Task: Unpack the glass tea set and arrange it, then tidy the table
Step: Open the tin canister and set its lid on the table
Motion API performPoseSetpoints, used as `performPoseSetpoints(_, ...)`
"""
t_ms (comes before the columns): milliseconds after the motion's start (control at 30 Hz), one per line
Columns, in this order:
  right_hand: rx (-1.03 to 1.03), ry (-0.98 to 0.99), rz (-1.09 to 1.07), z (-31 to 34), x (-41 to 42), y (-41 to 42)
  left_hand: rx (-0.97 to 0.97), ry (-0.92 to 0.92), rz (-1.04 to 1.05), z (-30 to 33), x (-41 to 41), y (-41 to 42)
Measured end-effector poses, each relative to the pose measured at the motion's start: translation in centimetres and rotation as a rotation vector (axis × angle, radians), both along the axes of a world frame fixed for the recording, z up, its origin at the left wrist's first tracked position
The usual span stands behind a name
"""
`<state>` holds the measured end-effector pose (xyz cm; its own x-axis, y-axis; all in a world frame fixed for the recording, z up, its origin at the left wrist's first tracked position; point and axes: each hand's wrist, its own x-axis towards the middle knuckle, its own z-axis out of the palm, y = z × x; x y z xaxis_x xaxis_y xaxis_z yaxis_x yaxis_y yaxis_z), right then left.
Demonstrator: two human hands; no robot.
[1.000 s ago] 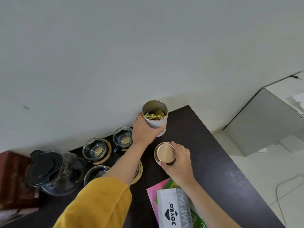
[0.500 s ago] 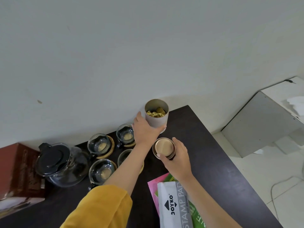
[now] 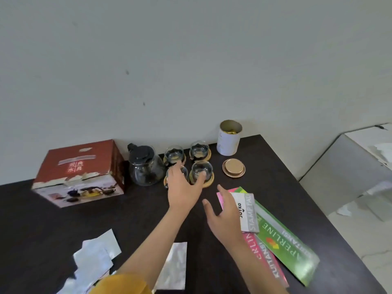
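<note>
A glass teapot (image 3: 146, 166) with a black lid stands near the wall on the dark table (image 3: 275, 179). Beside it several glass cups (image 3: 199, 150) sit on round wooden coasters in a square group. My left hand (image 3: 183, 192) hovers open just in front of the near cups, fingers spread, thumb by the front right cup (image 3: 201, 170). My right hand (image 3: 224, 217) is open and empty over the table. An open white tea tin (image 3: 229, 139) stands by the wall, its gold lid (image 3: 233, 167) lying flat in front of it.
The red tea set box (image 3: 78, 172) lies at the left. A stamp pad box (image 3: 247, 211) rests on green and pink receipt books (image 3: 282, 240) at the right. Silver foil wrappers (image 3: 95, 257) lie at the near edge. The table's right edge drops to the floor.
Both hands let go and drew back: the left released the tin, the right set the gold lid down on the table. The view pulled back, showing the box and wrappers.
</note>
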<state>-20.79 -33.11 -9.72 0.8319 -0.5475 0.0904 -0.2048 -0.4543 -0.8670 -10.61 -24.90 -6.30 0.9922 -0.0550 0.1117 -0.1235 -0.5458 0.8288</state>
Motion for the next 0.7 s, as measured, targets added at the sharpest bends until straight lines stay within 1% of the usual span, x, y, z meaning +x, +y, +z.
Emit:
performPoseSetpoints(100, 0.005, 0.067, 0.083, -0.5, -3.1, 4.6, -0.017, 0.010, 0.041, -0.1, -3.7, 6.2)
performPoseSetpoints(267, -0.003, 0.152, 0.162, -3.5, -8.6, 11.9, 0.032, 0.094, 0.188, -2.7, -9.7, 18.2)
performPoseSetpoints(367, -0.137, 0.276, 0.173, -6.1, -11.1, 15.1, 0.119, 0.114, 0.295, -5.5, -13.1, 25.7)
performPoseSetpoints(433, -0.212, 0.406, 0.186, -7.7, -12.4, 16.8, 0.233, 0.127, 0.370, -7.4, -15.1, 30.3)
performPoseSetpoints(467, -0.255, 0.446, 0.205, -8.5, -13.0, 17.6, 0.293, 0.162, 0.403, -8.3, -15.9, 32.4)
performPoseSetpoints(567, -0.396, 0.484, 0.241, -10.0, -14.2, 20.3, 0.390, 0.322, 0.459, -10.4, -17.5, 38.1)
performPoseSetpoints(633, -0.428, 0.482, 0.232, -10.5, -14.3, 22.6, 0.421, 0.385, 0.434, -11.5, -18.0, 40.6)
performPoseSetpoints(700, -0.452, 0.476, 0.229, -10.6, -14.1, 24.7, 0.461, 0.409, 0.372, -12.4, -18.2, 40.9)
